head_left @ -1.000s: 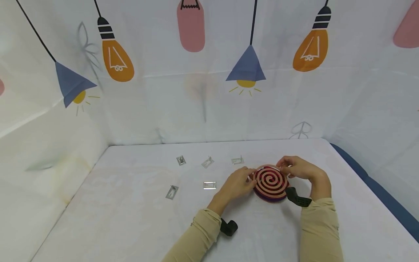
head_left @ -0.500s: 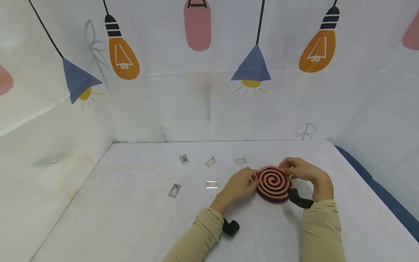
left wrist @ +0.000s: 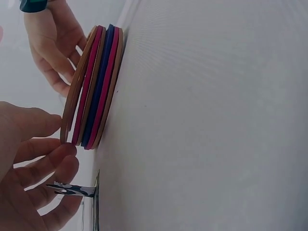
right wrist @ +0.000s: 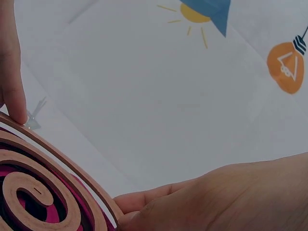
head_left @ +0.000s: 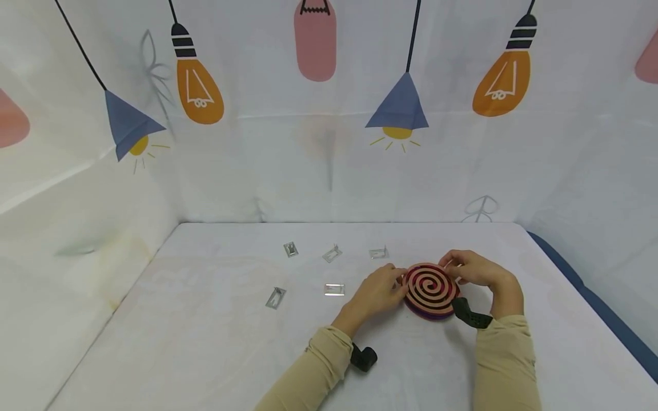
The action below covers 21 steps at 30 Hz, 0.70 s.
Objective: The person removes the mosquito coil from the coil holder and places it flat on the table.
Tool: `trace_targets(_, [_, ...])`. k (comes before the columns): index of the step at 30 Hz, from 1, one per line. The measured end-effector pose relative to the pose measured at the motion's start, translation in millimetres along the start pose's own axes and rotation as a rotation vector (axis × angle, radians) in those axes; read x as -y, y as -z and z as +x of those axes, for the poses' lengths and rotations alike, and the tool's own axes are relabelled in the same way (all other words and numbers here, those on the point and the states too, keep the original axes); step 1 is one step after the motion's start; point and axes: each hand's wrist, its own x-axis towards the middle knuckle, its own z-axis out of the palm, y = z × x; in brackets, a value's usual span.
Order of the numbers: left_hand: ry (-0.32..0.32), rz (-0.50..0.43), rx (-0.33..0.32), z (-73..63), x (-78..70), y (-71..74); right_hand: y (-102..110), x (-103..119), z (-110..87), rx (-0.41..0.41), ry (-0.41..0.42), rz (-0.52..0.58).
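Observation:
A round stack of mosquito coils (head_left: 430, 292), tan, magenta and dark blue, lies flat at the right of the white table. My left hand (head_left: 379, 288) pinches the left edge of the tan top coil (left wrist: 72, 103) between thumb and fingers. Across the stack, my right hand (head_left: 475, 268) pinches the same coil's outer ring at the upper right, as the right wrist view shows. A narrow gap shows between the top coil's near end and the magenta one beneath it. The layers below stay pressed together.
Several small metal coil stands lie left of and behind the stack, among them one flat stand (head_left: 334, 290), one at the far left (head_left: 275, 298) and one with a raised prong (head_left: 378, 252). A printed white cloth (head_left: 267, 165) hangs behind the table.
The head view has shifted slightly, moving the whole scene a little rightward. Both hands keep hold of the coil at the same spots on the stack.

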Motion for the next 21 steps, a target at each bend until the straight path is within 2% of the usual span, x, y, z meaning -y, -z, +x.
trace_targets(21, [0.004,0.017,0.005,-2.0,-1.0,-0.1,-0.3,-3.1,2.0,0.018,-0.011,0.006])
